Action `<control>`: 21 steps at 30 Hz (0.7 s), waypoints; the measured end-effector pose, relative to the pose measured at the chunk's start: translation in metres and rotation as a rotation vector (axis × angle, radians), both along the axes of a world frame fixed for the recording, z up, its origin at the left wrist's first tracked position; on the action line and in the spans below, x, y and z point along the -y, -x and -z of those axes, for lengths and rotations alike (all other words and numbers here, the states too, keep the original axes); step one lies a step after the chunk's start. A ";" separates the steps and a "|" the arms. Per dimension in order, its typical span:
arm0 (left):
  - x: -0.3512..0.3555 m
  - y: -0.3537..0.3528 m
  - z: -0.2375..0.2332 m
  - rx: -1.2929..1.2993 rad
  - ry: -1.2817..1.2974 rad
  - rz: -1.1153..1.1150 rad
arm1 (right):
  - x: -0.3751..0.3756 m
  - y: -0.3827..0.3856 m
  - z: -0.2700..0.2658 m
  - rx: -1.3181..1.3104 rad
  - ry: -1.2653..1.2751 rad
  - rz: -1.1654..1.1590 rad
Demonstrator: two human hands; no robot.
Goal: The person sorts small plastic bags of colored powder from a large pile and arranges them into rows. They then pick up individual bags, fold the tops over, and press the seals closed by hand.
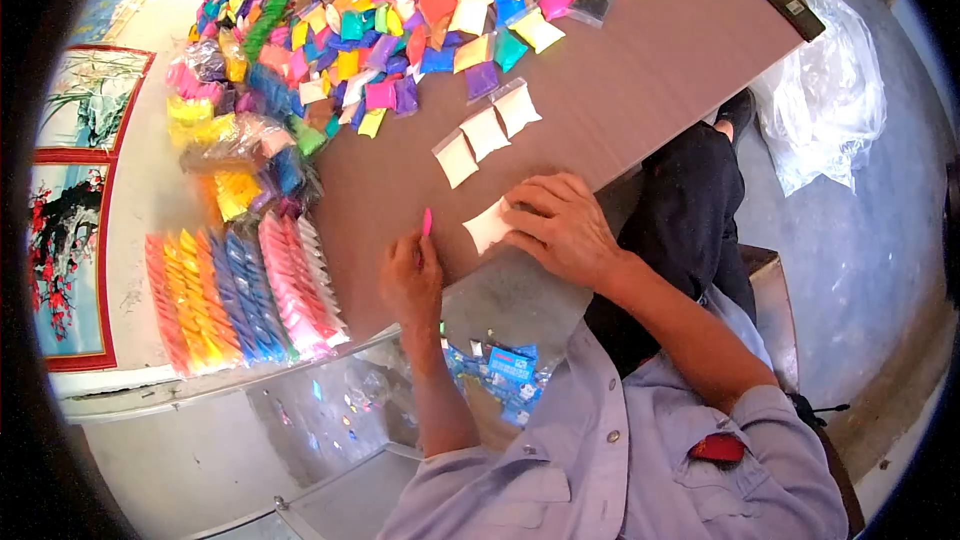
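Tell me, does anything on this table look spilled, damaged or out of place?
Nothing looks spilled or torn. Only the coloured packets at the far end lie in a loose heap, unlike the sorted rows and the three white packets set in a line.

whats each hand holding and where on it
Left hand pinches a pink piece by its lower end. Right hand covers one edge of a white packet on the table; a real grip cannot be told.

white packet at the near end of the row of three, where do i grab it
Pinch the white packet by its near edge, coming from the person's side. It lies flat on the table, so only edges offer a hold; the next packet crowds its far side, the near side is open.
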State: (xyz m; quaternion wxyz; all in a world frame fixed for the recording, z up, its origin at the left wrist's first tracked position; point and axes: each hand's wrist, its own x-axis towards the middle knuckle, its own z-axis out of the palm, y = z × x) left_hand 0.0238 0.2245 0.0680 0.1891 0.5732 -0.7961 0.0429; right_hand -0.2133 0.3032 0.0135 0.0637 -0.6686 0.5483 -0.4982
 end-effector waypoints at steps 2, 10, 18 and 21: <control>-0.006 0.016 -0.012 0.079 0.116 0.115 | 0.000 -0.001 0.000 -0.002 -0.002 0.007; -0.021 0.055 -0.024 -0.137 -0.316 0.454 | -0.001 0.002 -0.001 0.020 0.001 0.013; -0.019 0.041 -0.012 -0.323 -0.467 0.277 | -0.006 0.006 0.004 0.161 0.094 0.024; -0.001 0.039 -0.006 -0.518 -0.347 0.155 | -0.009 0.009 0.004 0.159 0.098 -0.002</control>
